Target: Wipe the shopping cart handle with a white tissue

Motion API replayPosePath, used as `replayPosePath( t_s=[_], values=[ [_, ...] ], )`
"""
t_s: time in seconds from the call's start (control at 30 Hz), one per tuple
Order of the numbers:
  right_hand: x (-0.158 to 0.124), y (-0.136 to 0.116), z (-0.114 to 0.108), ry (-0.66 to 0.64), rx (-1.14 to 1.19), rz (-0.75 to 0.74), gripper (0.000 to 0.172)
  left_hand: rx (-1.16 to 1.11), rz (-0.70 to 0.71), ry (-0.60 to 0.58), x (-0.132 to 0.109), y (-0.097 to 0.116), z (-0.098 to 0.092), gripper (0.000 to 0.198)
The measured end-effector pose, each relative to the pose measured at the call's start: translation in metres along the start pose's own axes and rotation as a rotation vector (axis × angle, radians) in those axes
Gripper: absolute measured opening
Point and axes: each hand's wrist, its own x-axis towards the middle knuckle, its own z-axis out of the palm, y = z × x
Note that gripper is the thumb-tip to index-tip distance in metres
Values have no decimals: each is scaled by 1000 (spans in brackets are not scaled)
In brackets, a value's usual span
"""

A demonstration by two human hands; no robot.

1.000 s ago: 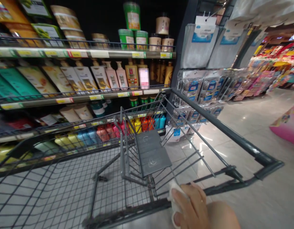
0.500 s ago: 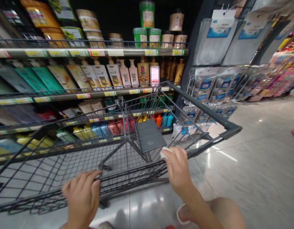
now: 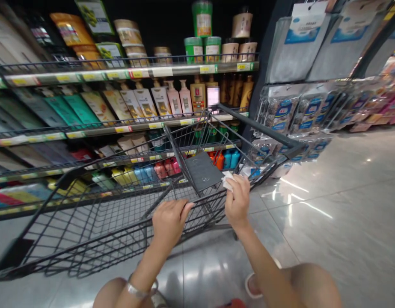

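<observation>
A dark grey wire shopping cart [image 3: 259, 125] stands sideways in front of me, its handle to the right. My left hand [image 3: 170, 220] is closed over the near top rim of the basket, fingers curled to its far side. Farther right, my right hand [image 3: 238, 201] pinches a crumpled white tissue [image 3: 227, 180] at the rim, close to the handle end. Whether this hand also grips the rim is hard to make out. Beside the tissue, inside the cart, is the grey seat panel [image 3: 203, 171].
Behind the cart, shelves hold pump bottles [image 3: 160, 100], stacked jars [image 3: 203, 21] and colourful bottles [image 3: 231, 159]. Packaged goods [image 3: 280, 113] hang at the right. Shiny tiled floor [image 3: 345, 231] stretches to the right. My knees [image 3: 313, 286] show at the bottom.
My left hand has moved right along the rim, nearer my right hand. My right hand and the tissue sit slightly higher in view. The cart's handle end appears shifted left and up.
</observation>
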Motion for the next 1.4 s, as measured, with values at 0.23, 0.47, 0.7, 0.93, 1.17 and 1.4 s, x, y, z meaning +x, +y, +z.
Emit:
replayPosePath(
  t_s=[0.23,0.47,0.7,0.93,1.17,1.4],
  values=[
    [-45,-18,1,238,104,272,30,7,-30,-3,2,19,1,45],
    [-48,-5,-2,321,174,689,17,22,-11,24,4,30,5,40],
    [-37,10,0,393,78,626,20,52,-3,45,5,40,7,37],
    [-71,27,-3,276,172,790,12,50,-3,70,5,45,8,35],
    [-24,18,-19,437,135,780,28,43,-12,83,1,46,9,32],
    [-27,-5,-21,124,243,658,49,42,-47,112,3,50,8,38]
  ],
)
